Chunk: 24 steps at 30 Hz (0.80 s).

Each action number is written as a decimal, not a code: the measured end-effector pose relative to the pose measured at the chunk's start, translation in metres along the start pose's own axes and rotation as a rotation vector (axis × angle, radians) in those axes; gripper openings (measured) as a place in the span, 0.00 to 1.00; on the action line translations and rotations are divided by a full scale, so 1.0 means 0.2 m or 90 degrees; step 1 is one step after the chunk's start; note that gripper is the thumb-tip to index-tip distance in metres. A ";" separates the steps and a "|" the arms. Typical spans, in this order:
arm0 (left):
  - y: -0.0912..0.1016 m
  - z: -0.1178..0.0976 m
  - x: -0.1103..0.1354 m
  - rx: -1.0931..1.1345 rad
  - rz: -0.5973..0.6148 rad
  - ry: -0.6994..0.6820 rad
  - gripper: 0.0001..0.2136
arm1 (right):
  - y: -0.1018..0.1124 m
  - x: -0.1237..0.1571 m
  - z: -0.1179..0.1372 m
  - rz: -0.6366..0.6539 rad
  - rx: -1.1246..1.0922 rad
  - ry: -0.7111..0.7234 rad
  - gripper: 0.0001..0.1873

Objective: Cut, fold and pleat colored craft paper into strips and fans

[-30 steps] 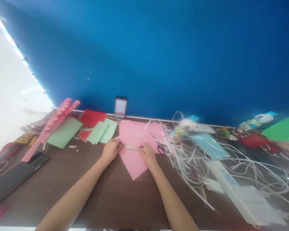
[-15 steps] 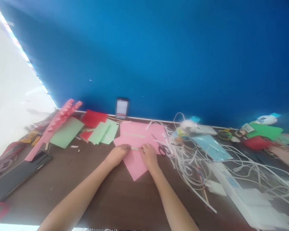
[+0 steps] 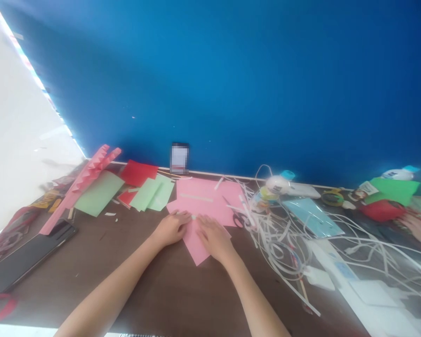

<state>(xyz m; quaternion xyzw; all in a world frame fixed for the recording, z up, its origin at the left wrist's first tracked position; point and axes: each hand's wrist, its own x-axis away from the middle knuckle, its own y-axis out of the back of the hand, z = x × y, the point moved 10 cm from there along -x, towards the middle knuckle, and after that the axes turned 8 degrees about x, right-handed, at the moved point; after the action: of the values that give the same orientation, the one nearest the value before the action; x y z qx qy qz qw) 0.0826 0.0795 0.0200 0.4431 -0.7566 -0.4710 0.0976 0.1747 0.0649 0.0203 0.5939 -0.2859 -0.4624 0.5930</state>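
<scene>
A folded piece of pink paper [image 3: 197,255] lies on the brown table, its pointed corner toward me. My left hand [image 3: 173,228] rests on its left edge with the fingers stretched over the paper. Flat on its right part lies my right hand [image 3: 213,236], fingers extended and covering much of it. Between the fingertips a bit of a pale strip [image 3: 193,217] shows; the rest is hidden. Just behind is a larger pink sheet [image 3: 219,192] bearing another pale strip [image 3: 196,198]. Dark-handled scissors [image 3: 237,220] sit at its right edge.
Green paper sheets [image 3: 100,193], red paper [image 3: 138,172] and a pleated pink paper [image 3: 77,187] lie left, near a dark phone [image 3: 28,255]. Right are paper strips and white cables [image 3: 277,252], a glue bottle [image 3: 278,184] and a power strip [image 3: 340,274]. Another person's hand [image 3: 419,229] is far right.
My right hand has slid left and flattened over the pink paper, covering most of the near pale strip. My left hand stays at the left edge, its fingers slightly more extended.
</scene>
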 end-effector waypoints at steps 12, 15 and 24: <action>0.04 0.13 0.00 0.078 -0.079 0.080 0.11 | 0.09 0.01 -0.19 -0.054 0.062 -0.039 0.12; 0.05 0.17 0.01 0.085 -0.109 0.086 0.10 | 0.07 -0.01 -0.17 -0.046 0.118 -0.017 0.12; 0.07 0.14 0.00 0.078 -0.120 0.026 0.11 | 0.08 -0.01 -0.17 -0.112 0.060 0.004 0.11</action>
<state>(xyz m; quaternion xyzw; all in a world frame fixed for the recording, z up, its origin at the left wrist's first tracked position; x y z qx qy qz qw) 0.0597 0.0993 0.0160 0.5266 -0.7368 -0.4221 0.0412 0.2081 0.0793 0.0309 0.6454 -0.2520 -0.4969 0.5226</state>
